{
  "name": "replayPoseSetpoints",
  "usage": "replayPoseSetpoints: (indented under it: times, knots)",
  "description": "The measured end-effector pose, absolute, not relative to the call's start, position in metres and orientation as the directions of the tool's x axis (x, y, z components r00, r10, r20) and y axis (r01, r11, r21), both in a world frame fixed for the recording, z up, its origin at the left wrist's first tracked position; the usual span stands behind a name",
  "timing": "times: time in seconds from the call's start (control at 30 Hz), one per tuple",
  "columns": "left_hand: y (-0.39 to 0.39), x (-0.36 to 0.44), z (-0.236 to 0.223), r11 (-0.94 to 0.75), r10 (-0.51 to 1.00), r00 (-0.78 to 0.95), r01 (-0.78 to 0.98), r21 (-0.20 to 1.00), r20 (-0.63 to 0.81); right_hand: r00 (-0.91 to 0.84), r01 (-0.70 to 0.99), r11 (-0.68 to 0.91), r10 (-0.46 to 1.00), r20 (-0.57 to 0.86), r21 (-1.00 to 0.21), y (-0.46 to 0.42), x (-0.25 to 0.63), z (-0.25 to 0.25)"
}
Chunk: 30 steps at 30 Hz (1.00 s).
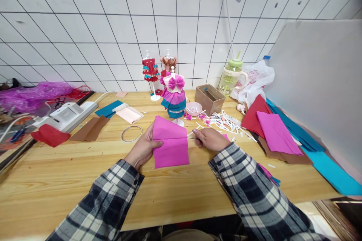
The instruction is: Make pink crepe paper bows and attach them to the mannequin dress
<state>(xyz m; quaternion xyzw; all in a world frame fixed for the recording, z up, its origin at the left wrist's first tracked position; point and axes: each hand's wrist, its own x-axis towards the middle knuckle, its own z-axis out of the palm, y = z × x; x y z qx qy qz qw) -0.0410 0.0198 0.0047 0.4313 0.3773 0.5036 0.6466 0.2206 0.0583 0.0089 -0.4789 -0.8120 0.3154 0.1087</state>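
Note:
My left hand (144,147) pinches the left edge of a magenta crepe paper sheet (171,152), thumb on top and fingers behind. A horizontal fold line crosses the sheet, and its upper flap tilts up from the table. At the right end of that line, my right hand (210,139) is closed around a thin dark blade (192,138) that reaches the paper's edge; its handle is hidden in the fingers. Just beyond the paper stands a small dress form (173,92) in a magenta, cream and teal paper dress. A roll of tape (131,134) lies left of my left hand.
Paper scraps (226,122), a pink bowl (194,108) and a cardboard box (209,99) sit behind my right hand. Folded coloured papers (278,133) lie right, near a green-lidded jug (233,77). A power strip (68,115) is at left. Two more dress forms (149,71) stand behind.

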Motion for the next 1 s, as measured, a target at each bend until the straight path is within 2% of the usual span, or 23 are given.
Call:
replayPoseSetpoints:
  times: [0.23,0.37,0.53,0.67,1.0]
  knots:
    - [0.019,-0.04,0.003,0.15,0.971,0.228,-0.329,0.932,-0.076,-0.507,0.731,0.367,0.856,-0.098,-0.576,0.053,0.215,0.014]
    - [0.018,-0.039,0.003,0.153,0.966,0.247,-0.33,0.932,-0.071,-0.481,0.789,0.395,0.874,-0.072,-0.47,0.052,0.215,0.019]
    - [0.019,-0.04,0.004,0.142,0.97,0.234,-0.331,0.933,-0.064,-0.409,0.872,0.352,0.906,-0.108,-0.341,0.053,0.218,0.024]
    - [0.017,-0.039,0.006,0.154,0.968,0.239,-0.335,0.93,-0.074,-0.433,0.862,0.365,0.891,-0.136,-0.351,0.051,0.215,0.024]
    - [0.018,-0.038,0.008,0.146,0.97,0.233,-0.337,0.93,-0.068,-0.47,0.806,0.366,0.873,-0.128,-0.465,0.055,0.221,0.022]
